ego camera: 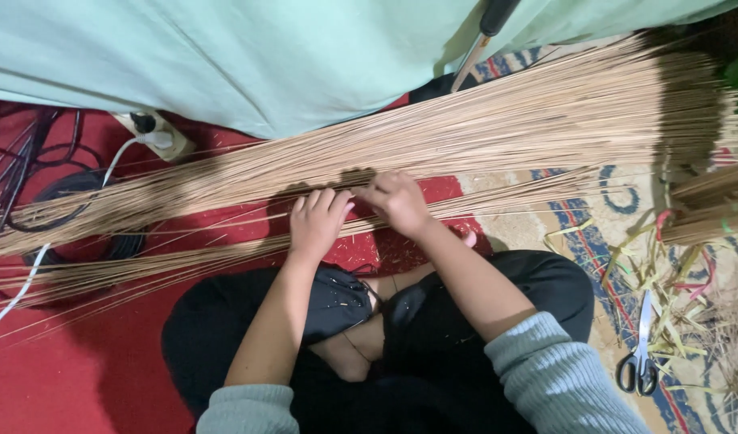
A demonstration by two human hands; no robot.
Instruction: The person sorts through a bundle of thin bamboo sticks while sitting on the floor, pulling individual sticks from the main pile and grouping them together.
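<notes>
A long spread of thin tan sticks [498, 128] lies across the floor in front of me, from lower left to upper right. My left hand [317, 219] rests palm down on the sticks, fingers curled over a few of them. My right hand [397, 201] sits just beside it, fingers pinched on some sticks. Both hands touch each other near the middle of the spread. My crossed legs in black trousers [538, 281] are below the hands.
A pale green cloth [248, 56] hangs at the top. A power strip with a white plug [153, 137] and black cables [31, 153] lie at left on the red carpet [71, 370]. Scissors [641, 354] and leaf scraps [690, 281] lie at right.
</notes>
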